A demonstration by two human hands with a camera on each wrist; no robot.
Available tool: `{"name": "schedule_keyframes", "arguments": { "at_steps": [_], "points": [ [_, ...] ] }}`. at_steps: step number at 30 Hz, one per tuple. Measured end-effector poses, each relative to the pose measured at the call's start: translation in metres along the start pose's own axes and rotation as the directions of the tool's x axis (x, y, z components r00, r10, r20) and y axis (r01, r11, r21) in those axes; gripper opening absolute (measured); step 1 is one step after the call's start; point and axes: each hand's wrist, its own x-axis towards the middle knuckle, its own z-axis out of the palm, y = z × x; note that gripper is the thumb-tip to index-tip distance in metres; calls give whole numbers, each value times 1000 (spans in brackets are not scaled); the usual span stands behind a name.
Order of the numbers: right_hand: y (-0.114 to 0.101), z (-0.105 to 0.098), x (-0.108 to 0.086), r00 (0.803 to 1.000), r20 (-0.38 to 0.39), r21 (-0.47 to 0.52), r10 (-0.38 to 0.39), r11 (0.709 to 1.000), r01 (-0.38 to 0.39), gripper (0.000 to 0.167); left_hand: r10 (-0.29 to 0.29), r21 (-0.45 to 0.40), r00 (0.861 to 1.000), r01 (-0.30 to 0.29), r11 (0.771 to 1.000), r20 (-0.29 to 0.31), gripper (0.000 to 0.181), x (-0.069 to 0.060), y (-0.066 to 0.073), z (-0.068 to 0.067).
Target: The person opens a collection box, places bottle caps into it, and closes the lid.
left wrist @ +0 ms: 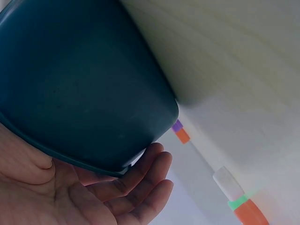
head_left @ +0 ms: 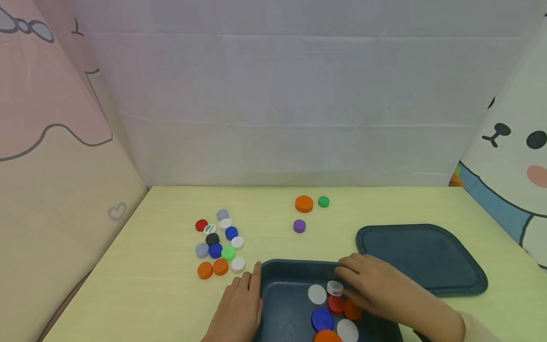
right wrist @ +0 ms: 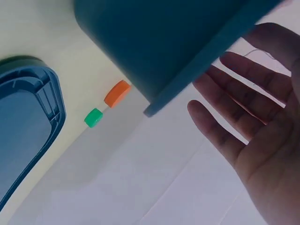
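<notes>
A dark blue plastic box (head_left: 279,308) stands at the table's near edge, holding several bottle caps in white, red, blue and orange. My left hand (head_left: 241,304) rests against its left rim, fingers pointing forward; in the left wrist view, these fingers (left wrist: 140,185) lie by the box's corner. Over the far right corner reaches my right hand (head_left: 380,285), its thumb side inside the box near a white cap (head_left: 334,288) and an orange cap (head_left: 353,310). From below, the right fingers (right wrist: 243,101) look spread beside the rim; their contact inside is hidden.
The box's dark lid (head_left: 423,259) lies flat at the right. Left of the box sits a cluster of several caps, including a black one (head_left: 212,239). Farther back are an orange cap (head_left: 304,204), a green cap (head_left: 323,202) and a purple cap (head_left: 299,226). A white curtain (head_left: 290,95) hangs behind.
</notes>
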Motion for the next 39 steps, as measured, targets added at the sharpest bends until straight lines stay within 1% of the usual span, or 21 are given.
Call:
{"name": "schedule_keyframes", "arguments": {
  "at_steps": [7, 15, 20, 28, 39],
  "points": [
    [12, -2, 15, 999, -48, -35, 6, 999, -7, 36, 11, 4, 1000, -11, 1000, -2, 60, 0, -1, 1],
    [29, 0, 28, 998, -43, -39, 43, 998, -44, 34, 25, 15, 999, -24, 1000, -30, 59, 0, -2, 4],
    [39, 3, 34, 998, -44, -36, 41, 998, -42, 33, 27, 13, 999, -27, 1000, -25, 59, 0, -2, 3],
    [53, 4, 47, 999, -32, -46, 42, 998, -43, 29, 22, 11, 1000, -22, 1000, -22, 60, 1, -2, 3],
    [65, 12, 63, 997, 36, -15, 64, 998, -63, 29, 16, 2, 1000, -16, 1000, -2, 60, 1, -2, 3]
  ]
}}
